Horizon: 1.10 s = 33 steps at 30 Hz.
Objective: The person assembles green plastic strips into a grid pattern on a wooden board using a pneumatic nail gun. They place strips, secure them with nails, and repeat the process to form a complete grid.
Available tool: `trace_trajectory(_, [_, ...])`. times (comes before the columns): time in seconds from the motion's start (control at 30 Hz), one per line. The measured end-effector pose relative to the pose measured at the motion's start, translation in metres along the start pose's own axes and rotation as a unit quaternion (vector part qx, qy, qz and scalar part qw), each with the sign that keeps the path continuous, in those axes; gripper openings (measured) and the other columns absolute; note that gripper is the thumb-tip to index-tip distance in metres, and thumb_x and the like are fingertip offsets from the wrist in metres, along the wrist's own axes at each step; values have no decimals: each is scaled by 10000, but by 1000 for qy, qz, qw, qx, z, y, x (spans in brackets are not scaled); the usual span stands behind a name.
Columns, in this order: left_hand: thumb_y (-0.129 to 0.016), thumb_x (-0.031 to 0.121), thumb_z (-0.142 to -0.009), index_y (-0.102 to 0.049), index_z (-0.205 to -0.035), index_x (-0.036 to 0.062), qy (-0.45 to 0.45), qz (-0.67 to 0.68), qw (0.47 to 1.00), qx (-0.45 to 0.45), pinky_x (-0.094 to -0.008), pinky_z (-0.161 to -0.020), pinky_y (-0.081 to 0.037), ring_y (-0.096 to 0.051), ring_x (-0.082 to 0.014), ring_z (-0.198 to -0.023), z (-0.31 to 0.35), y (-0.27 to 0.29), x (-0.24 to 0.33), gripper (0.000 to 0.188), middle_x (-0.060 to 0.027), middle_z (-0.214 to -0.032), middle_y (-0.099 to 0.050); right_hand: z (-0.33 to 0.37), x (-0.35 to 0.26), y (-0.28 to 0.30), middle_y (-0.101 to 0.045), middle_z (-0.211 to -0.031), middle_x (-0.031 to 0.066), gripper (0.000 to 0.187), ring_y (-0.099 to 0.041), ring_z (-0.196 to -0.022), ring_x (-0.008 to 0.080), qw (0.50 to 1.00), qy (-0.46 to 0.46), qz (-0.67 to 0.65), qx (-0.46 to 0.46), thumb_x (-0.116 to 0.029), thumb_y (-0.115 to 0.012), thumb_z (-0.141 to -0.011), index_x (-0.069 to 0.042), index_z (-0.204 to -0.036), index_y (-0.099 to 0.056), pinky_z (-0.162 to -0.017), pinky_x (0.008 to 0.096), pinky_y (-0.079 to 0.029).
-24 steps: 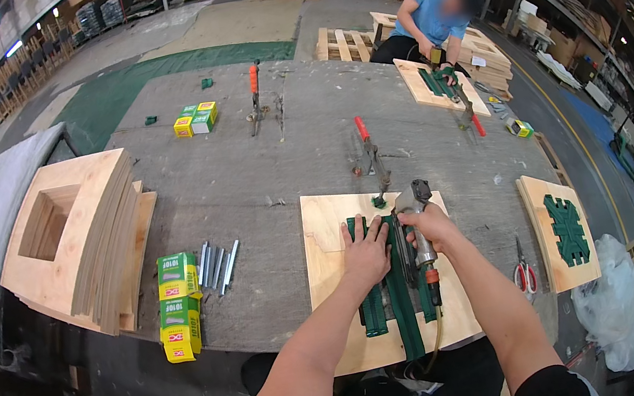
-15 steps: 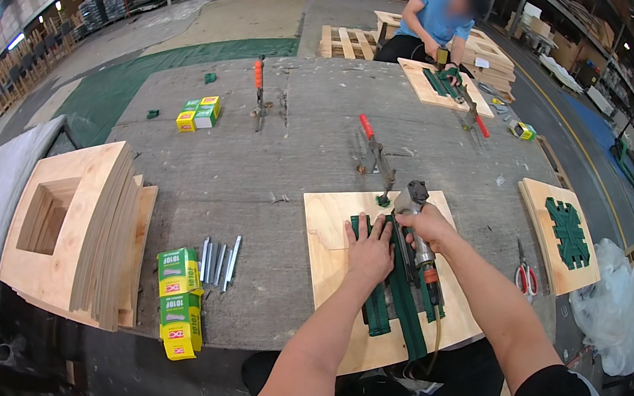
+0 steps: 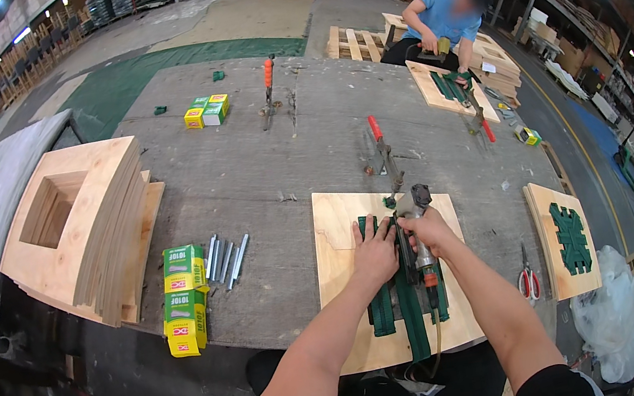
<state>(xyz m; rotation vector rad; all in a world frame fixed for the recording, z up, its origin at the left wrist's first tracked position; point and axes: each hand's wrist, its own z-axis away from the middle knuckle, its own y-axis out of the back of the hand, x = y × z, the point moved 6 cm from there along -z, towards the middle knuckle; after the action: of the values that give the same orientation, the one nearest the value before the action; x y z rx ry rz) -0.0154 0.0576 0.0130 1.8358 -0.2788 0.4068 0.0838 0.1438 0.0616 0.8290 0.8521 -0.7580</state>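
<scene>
A pale plywood board [image 3: 353, 352] lies at the near table edge, with dark green webbing straps [image 3: 411, 321] running lengthwise over it. My left hand [image 3: 377, 251] rests flat on the straps, fingers outstretched and holding nothing. Just to its right, my right hand [image 3: 435, 233] is wrapped round a pneumatic staple gun [image 3: 427, 256], whose hose [image 3: 437, 340] trails toward me. The gun's nose end over the straps is partly hidden. Beyond the board's far edge stands a red-handled toggle clamp [image 3: 382, 144].
Left are stacked plywood frames [image 3: 111, 234], staple boxes [image 3: 184, 298] and metal staple strips [image 3: 227, 258]. Right lie scissors [image 3: 528, 279] and a board with woven green straps [image 3: 570, 238]. Another clamp [image 3: 269, 88] stands farther off. Across the table, a person in blue [image 3: 442, 15] works on a similar board.
The whole view has shifted slightly. My left hand stays flat on the straps and my right hand keeps its grip on the staple gun, with little visible movement.
</scene>
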Motion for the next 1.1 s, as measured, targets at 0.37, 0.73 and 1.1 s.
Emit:
trace_trajectory(0.37, [-656, 180, -883, -781, -1084, 87, 14, 43, 999, 22, -610, -1247, -170, -336, -401, -1485, -1, 4, -5, 254, -182, -1482, -513, -4, -1, -5, -621, -772, 35, 220, -561, -513, 133, 1000, 1, 3, -20, -150, -758, -917, -28, -1047, -628, -421, 329, -457])
trace_trajectory(0.73, [-668, 175, -874, -785, -1014, 64, 11, 53, 998, 32, -615, -1238, -190, -346, -404, -1469, -2, 4, -6, 214, -187, -1449, -522, 2, -3, -5, -636, -782, 40, 204, -557, -515, 131, 999, 3, 24, -29, -141, -751, -922, -17, -1033, -632, -428, 322, -456])
trace_trajectory(1.1, [-675, 165, -875, -797, -1038, 72, 8, 45, 998, 33, -600, -1235, -212, -372, -400, -1446, 0, 6, -6, 224, -174, -1420, -527, 3, -6, 7, -603, -766, 19, 171, -539, -526, 128, 999, -10, 43, -22, -167, -746, -928, -53, -994, -638, -446, 326, -464])
